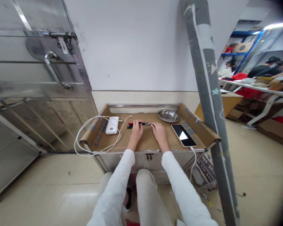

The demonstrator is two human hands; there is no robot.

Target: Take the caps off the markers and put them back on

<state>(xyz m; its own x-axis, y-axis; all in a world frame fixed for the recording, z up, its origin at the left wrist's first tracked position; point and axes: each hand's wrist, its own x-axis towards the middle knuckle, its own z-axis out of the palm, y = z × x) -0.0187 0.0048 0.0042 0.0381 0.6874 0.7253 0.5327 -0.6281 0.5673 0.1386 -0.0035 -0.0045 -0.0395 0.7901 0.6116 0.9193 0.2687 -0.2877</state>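
A dark pen (146,124) lies crosswise between my two hands, low over the brown cardboard-lined tabletop (124,139). My left hand (136,131) has its fingers closed around one end of it. At the other end, the fingers of my right hand (158,131) pinch the pen, partly hiding it. Just left of my left hand, a red-and-black pen (130,123) and a black pen (129,127) poke out on the cardboard. Their other ends are hidden by the hand.
A white power bank (112,125) with a looping white cable (79,131) is at left. On the right are a steel bowl (168,115) and a phone (184,135) with a cable plugged in. A tall wrapped roll (206,78) leans beside the cabinet; people sit farther back.
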